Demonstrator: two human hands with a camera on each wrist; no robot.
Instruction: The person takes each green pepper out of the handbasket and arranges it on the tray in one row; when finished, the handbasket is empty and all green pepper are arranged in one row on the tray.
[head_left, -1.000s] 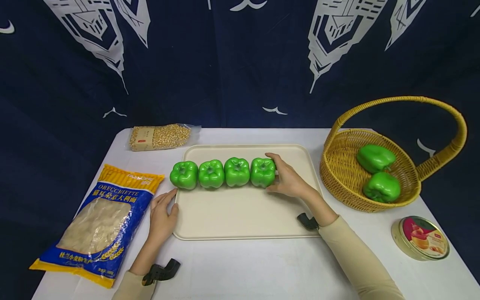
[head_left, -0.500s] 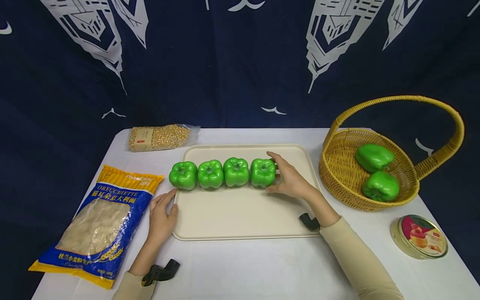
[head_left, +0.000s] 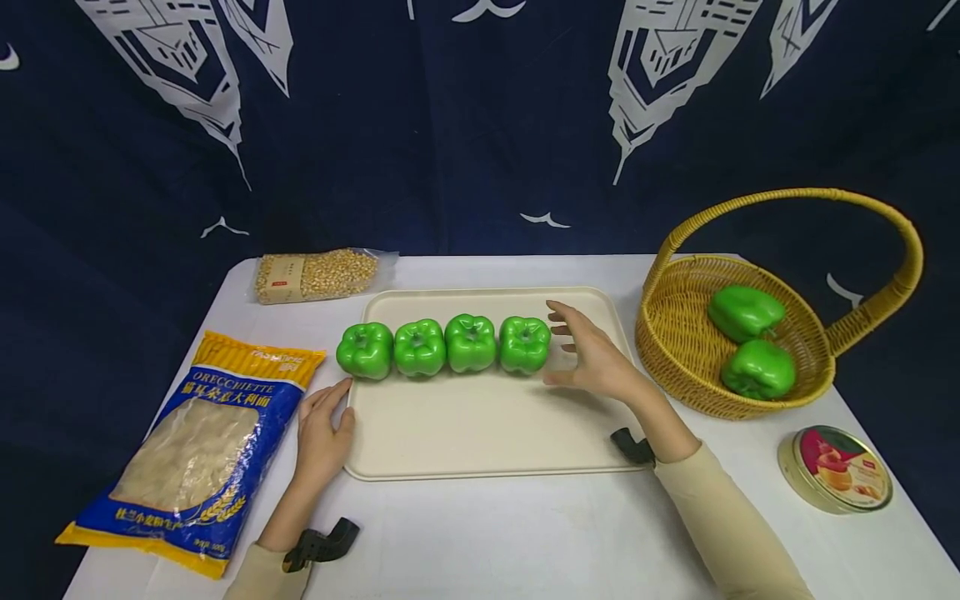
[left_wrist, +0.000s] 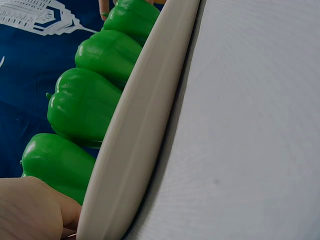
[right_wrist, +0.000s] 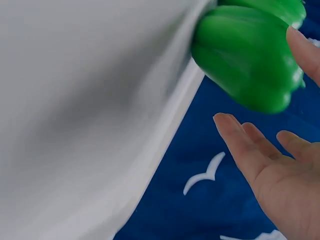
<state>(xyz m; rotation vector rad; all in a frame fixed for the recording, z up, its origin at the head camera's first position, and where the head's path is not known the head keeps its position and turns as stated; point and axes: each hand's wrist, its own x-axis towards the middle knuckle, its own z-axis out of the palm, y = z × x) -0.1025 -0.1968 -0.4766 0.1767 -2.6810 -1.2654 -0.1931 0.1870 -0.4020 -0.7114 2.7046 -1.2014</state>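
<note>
A row of several green bell peppers (head_left: 470, 343) stands along the cream tray (head_left: 487, 429), the leftmost pepper (head_left: 365, 351) at its left rim. My right hand (head_left: 598, 357) is just right of the rightmost pepper (head_left: 524, 344), apart from it. In the right wrist view, the right hand's fingers (right_wrist: 235, 140) are spread beside that pepper (right_wrist: 247, 57) and hold nothing. My left hand (head_left: 321, 435) rests at the tray's left edge below the leftmost pepper, fingers relaxed. The left wrist view shows the left hand (left_wrist: 32, 207) by the tray rim (left_wrist: 135, 125), its fingertips mostly hidden.
A wicker basket (head_left: 675, 379) with a tall handle stands at the right, two green bell peppers (head_left: 753, 342) inside. In front of it sits a round tin (head_left: 836, 469). A blue orecchiette bag (head_left: 198, 450) lies at the left, a corn kernel bag (head_left: 318, 276) behind the tray.
My right hand has let go of the rightmost pepper and drawn back to the right, its fingers opening. The peppers stay in their row and my left hand keeps its place.
</note>
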